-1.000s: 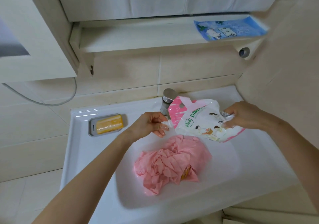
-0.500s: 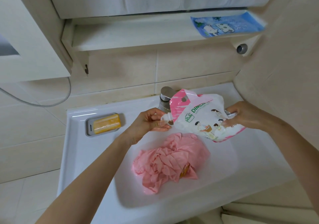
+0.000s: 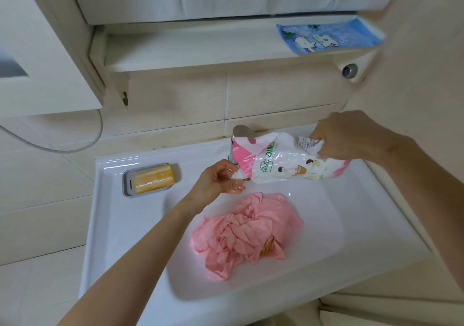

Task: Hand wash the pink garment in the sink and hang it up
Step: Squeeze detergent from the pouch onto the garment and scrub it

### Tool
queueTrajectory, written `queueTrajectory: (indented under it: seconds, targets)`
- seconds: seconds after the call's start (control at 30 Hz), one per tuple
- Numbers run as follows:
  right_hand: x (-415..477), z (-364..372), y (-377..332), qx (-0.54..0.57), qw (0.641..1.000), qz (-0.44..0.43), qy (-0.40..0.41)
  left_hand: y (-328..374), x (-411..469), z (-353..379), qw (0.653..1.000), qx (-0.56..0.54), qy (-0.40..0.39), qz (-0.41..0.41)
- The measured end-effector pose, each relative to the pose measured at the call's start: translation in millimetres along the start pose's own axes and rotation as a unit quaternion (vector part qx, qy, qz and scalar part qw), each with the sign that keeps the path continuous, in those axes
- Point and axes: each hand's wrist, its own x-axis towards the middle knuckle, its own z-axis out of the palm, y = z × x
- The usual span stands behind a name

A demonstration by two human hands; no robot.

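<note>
Above the sink (image 3: 120,225), the right hand (image 3: 351,137) grips the right end of a detergent pouch (image 3: 281,162), and the left hand (image 3: 218,182) pinches its spout. The pink garment (image 3: 246,232) lies crumpled in the basin.

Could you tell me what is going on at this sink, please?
A person is getting ready to hand wash a pink garment, which lies crumpled in the basin of the white sink. The right hand grips the upper end of a detergent pouch, tilted spout-down in front of the tap. The left hand pinches the spout at its lower corner. Whether any detergent is coming out cannot be seen. A yellow soap bar sits in a dish on the rim.
</note>
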Motion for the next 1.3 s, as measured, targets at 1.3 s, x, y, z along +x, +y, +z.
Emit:
queueTrajectory:
  seconds: [1.3]
  targets:
    - [3, -47, -55, -0.186, 0.974, -0.125, 0.029, -29, 11, -2, 0.998, 0.01, 0.039, -0.04]
